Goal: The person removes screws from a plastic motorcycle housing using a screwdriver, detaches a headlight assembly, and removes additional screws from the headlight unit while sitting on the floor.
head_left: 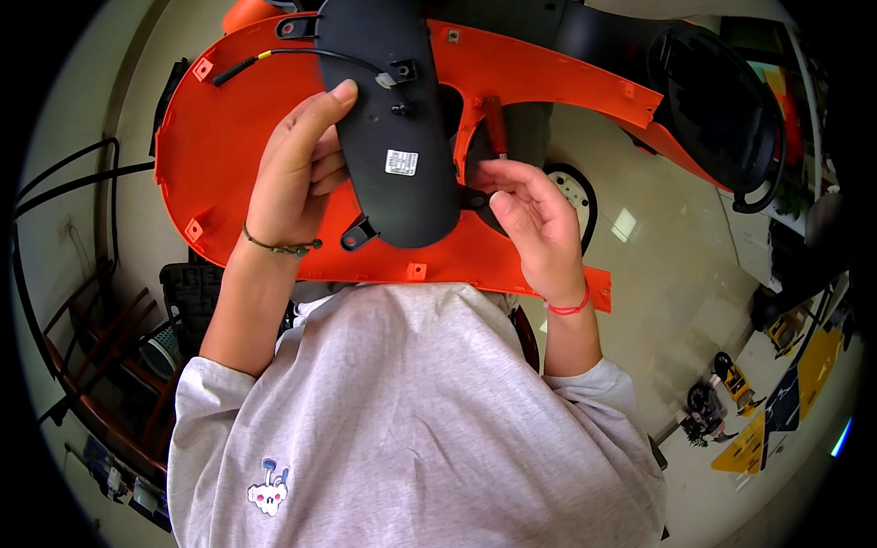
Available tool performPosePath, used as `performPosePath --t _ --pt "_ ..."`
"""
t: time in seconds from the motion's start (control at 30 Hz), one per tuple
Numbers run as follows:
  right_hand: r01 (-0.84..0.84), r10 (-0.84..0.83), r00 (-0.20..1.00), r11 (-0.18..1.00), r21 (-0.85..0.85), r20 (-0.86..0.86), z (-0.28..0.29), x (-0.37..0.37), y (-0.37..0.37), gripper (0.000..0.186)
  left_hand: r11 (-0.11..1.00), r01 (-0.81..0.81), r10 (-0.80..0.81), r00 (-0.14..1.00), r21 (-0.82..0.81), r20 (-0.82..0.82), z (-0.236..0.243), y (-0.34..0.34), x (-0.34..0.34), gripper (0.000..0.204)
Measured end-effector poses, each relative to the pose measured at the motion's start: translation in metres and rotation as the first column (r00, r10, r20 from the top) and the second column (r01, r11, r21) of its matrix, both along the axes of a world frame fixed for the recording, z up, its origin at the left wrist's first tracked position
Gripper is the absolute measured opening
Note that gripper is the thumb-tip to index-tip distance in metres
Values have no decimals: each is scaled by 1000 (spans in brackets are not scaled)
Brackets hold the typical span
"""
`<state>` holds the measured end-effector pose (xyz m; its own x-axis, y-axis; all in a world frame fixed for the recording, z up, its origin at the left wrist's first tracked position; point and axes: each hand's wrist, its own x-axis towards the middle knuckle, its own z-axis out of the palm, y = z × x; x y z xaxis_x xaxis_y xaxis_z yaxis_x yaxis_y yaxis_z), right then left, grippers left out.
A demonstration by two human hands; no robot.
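A long black plastic housing [387, 137] with a rounded near end lies at a slant over the orange body panel [239, 110]. It has mounting tabs at its edges, a small white label and a thin black cable [301, 52] ending in a plug. My left hand [297, 164] grips the housing's left edge, thumb on top and fingers curled beneath. At the right side, my right hand [537, 217] has bent fingers and thumb around the small tab [473, 199] near the rounded end. The orange panel shows its inner face, with square clip mounts along its rim.
A red-handled screwdriver [494, 126] sits beyond my right hand, by the panel's opening. Large black curved parts [703, 100] stand at the far right. At left are an open black case [189, 301] and wooden chairs [119, 333]. Small model vehicles [722, 393] are at lower right.
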<state>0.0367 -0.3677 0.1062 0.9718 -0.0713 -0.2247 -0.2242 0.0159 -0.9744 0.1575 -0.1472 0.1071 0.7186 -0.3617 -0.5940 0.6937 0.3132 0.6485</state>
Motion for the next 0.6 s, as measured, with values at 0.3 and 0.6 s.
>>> performPosePath --t 0.3,0.6 --pt "37 8 994 909 -415 107 -8 8 26 102 969 17 -70 976 248 206 -4 -55 -16 67" --pt "189 -188 969 982 -9 -162 -1 -2 -16 55 996 73 -68 992 -41 103 3 -29 -22 33"
